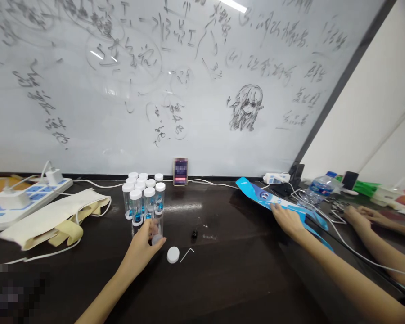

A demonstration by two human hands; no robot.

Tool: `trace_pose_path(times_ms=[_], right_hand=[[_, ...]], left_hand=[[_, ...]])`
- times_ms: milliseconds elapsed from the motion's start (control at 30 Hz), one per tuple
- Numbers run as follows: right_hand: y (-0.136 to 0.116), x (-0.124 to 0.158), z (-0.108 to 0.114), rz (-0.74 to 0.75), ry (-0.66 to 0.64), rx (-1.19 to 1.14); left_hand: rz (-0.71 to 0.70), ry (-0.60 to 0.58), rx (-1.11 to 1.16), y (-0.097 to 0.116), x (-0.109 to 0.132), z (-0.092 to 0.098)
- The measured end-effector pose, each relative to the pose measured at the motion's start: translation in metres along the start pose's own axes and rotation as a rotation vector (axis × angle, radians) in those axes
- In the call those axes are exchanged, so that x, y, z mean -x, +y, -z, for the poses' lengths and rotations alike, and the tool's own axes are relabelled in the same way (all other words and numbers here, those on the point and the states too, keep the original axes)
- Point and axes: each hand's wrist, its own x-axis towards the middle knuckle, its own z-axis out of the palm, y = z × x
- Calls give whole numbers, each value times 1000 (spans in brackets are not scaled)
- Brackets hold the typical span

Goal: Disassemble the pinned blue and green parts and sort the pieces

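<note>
My left hand is closed around a clear plastic tube, just in front of the group of capped tubes. A loose white cap lies on the table to the right of this hand. Beside it are a small L-shaped hex key and a little black piece with a thin wire. Over on the right, my right hand grips the near edge of a flat blue printed bag; its fingertips are partly hidden.
Several clear tubes with white caps and blue contents stand upright. A phone leans on the whiteboard. At left are a power strip and a cream cloth bag. A co-worker's hands, cables and a water bottle are at right.
</note>
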Motion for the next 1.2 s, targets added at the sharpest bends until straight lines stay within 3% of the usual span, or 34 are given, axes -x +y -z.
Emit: trace_pose_path(times_ms=[200, 433, 533, 700, 767, 867, 967, 1033, 1200], right_hand=[[3, 18, 0, -91, 67, 31], [3, 5, -1, -125, 92, -72], [-26, 3, 13, -48, 149, -175], [-116, 21, 49, 322, 157, -482], [-150, 33, 64, 392, 173, -595], [-187, 45, 84, 368, 206, -1066], [-210, 46, 92, 414, 28, -1433], [-220, 44, 89, 420, -99, -1523], [-237, 40, 71, 288, -268, -1612]], left_hand=[[-17, -2, -28, -3, -1, -1], [39, 30, -43, -7, -1, -3], [20, 77, -73, -10, -1, -4], [37, 182, -118, -9, 1, -5], [32, 230, -136, -6, 3, -6], [24, 242, -157, 0, 4, -9], [18, 218, -141, 4, 5, -10], [4, 235, -138, 7, 5, -10], [-67, 373, -119, 17, 11, -10]])
